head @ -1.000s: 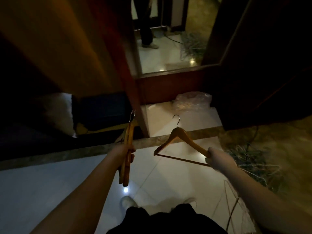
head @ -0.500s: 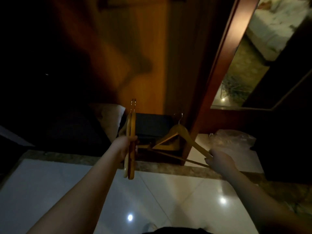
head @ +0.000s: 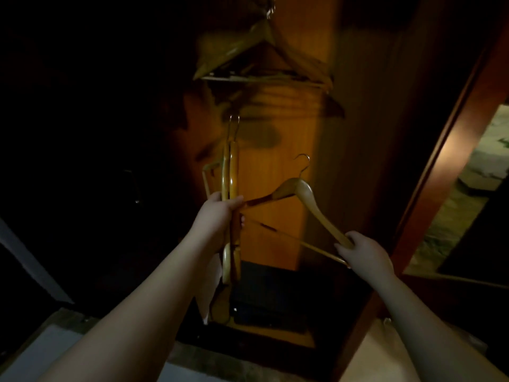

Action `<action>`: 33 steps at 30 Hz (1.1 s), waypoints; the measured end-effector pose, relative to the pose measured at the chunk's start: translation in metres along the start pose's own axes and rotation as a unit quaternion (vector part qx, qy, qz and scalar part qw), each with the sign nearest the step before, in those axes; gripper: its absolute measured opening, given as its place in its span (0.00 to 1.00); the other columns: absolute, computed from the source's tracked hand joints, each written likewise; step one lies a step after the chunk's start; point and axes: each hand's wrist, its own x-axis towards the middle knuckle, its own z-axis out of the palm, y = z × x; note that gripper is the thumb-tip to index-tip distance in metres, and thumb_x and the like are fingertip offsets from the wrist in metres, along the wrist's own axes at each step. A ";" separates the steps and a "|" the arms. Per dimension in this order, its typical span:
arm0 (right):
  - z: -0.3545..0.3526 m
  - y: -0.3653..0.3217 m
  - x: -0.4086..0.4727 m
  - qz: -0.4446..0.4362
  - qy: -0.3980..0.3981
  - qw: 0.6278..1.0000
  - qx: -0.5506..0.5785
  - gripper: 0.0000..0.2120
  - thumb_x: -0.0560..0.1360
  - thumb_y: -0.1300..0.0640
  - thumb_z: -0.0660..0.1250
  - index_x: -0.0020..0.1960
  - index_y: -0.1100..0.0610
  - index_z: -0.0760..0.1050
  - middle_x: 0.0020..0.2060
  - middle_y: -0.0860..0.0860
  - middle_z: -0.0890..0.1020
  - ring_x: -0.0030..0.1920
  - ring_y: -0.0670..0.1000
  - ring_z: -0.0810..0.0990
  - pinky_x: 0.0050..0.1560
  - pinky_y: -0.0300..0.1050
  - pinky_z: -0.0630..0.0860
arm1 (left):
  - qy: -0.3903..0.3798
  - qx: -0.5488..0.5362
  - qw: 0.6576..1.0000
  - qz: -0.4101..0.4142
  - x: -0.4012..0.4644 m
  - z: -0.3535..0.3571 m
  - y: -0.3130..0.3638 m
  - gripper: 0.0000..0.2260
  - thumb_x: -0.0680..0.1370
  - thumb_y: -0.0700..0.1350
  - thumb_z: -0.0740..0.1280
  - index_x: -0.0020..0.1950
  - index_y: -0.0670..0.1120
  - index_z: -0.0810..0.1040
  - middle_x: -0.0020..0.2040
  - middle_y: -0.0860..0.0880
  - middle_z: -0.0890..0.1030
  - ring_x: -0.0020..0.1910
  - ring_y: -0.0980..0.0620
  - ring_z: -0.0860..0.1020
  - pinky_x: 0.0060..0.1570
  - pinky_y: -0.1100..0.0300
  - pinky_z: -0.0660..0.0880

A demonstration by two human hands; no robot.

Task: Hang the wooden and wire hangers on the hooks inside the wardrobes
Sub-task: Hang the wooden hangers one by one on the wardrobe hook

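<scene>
Since a cluster of wooden hangers (head: pixel 261 55) already hangs from a hook (head: pixel 271 9) high inside the wardrobe (head: pixel 275 166), the job looks partly done, w/ more still in hand. Count up there: approx. three or four, too blurred & overlapped to say exactly.

Left hand (head: pixel 217 216) is wrapped round a bunch of wooden hangers (head: pixel 230 172) held edge-on & upright, hooks pointing up; two for sure, maybe a third behind, can't tell. Right hand (head: pixel 363 250) is clamped on the shoulder end & bar of a single wooden hanger (head: pixel 300 198), seen flat, its metal hook up & free, well below the wardrobe hook. Its other end reaches across to just beside the left hand's bunch; touching or not, can't tell.

Left to do, by my read: lift the single one up onto the hook, then the left-hand bunch one by one. No wire hangers visible in this view, so that part appears not yet begun here. Dark boxes (head: pixel 271 301) sit at the wardrobe bottom.
</scene>
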 end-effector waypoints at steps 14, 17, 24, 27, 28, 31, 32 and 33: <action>-0.022 -0.100 0.213 -0.086 0.084 0.984 0.134 0.05 0.77 0.49 0.68 0.52 0.48 0.76 0.38 0.47 0.80 0.38 0.48 0.79 0.36 0.45 0.74 | 0.096 0.016 0.973 0.208 0.145 0.011 0.119 0.12 0.79 0.48 0.67 0.61 0.50 0.72 0.48 0.45 0.83 0.41 0.46 0.83 0.39 0.54 0.81; -0.034 -0.116 0.236 -0.110 0.092 0.975 0.170 0.03 0.78 0.53 0.67 0.52 0.51 0.76 0.38 0.48 0.79 0.38 0.46 0.77 0.34 0.41 0.69 | 0.105 -0.002 0.965 0.239 0.162 0.011 0.134 0.08 0.79 0.48 0.67 0.58 0.52 0.72 0.48 0.44 0.83 0.45 0.44 0.83 0.42 0.50 0.83; -0.062 -0.145 0.280 -0.106 0.138 0.977 0.126 0.06 0.78 0.49 0.66 0.54 0.47 0.75 0.40 0.49 0.79 0.41 0.49 0.78 0.41 0.44 0.73 | 0.106 -0.008 0.949 0.298 0.194 0.002 0.170 0.07 0.80 0.49 0.66 0.51 0.60 0.70 0.48 0.45 0.82 0.44 0.44 0.83 0.43 0.44 0.82; -0.072 -0.152 0.297 -0.106 0.143 0.978 0.108 0.10 0.78 0.47 0.65 0.58 0.49 0.76 0.40 0.50 0.80 0.42 0.50 0.79 0.46 0.52 0.78 | 0.099 0.001 0.948 0.304 0.208 -0.004 0.184 0.09 0.80 0.49 0.66 0.58 0.54 0.70 0.49 0.45 0.81 0.42 0.46 0.83 0.39 0.50 0.82; -0.076 -0.154 0.302 -0.108 0.149 0.977 0.106 0.12 0.78 0.47 0.66 0.59 0.49 0.77 0.40 0.49 0.81 0.41 0.50 0.80 0.45 0.53 0.78 | 0.097 0.002 0.948 0.305 0.212 -0.005 0.188 0.09 0.80 0.49 0.66 0.59 0.53 0.70 0.49 0.45 0.81 0.41 0.47 0.83 0.36 0.53 0.81; -0.087 -0.158 0.314 -0.113 0.163 0.973 0.119 0.16 0.77 0.45 0.66 0.62 0.50 0.77 0.41 0.48 0.82 0.41 0.49 0.80 0.45 0.54 0.79 | 0.090 0.004 0.946 0.311 0.223 -0.009 0.196 0.09 0.80 0.49 0.66 0.58 0.53 0.71 0.48 0.46 0.82 0.41 0.48 0.82 0.34 0.57 0.77; -0.090 -0.160 0.317 -0.112 0.165 0.972 0.126 0.16 0.77 0.45 0.66 0.62 0.50 0.77 0.42 0.49 0.82 0.41 0.49 0.81 0.45 0.54 0.79 | 0.088 0.003 0.946 0.311 0.226 -0.010 0.197 0.09 0.80 0.49 0.66 0.59 0.52 0.71 0.48 0.46 0.82 0.40 0.48 0.82 0.33 0.57 0.77; -0.093 -0.162 0.319 -0.111 0.164 0.971 0.135 0.16 0.77 0.45 0.67 0.62 0.51 0.77 0.42 0.50 0.82 0.41 0.50 0.81 0.44 0.53 0.79 | 0.087 0.004 0.947 0.309 0.228 -0.010 0.198 0.10 0.80 0.49 0.66 0.60 0.51 0.71 0.49 0.45 0.82 0.40 0.48 0.82 0.33 0.57 0.77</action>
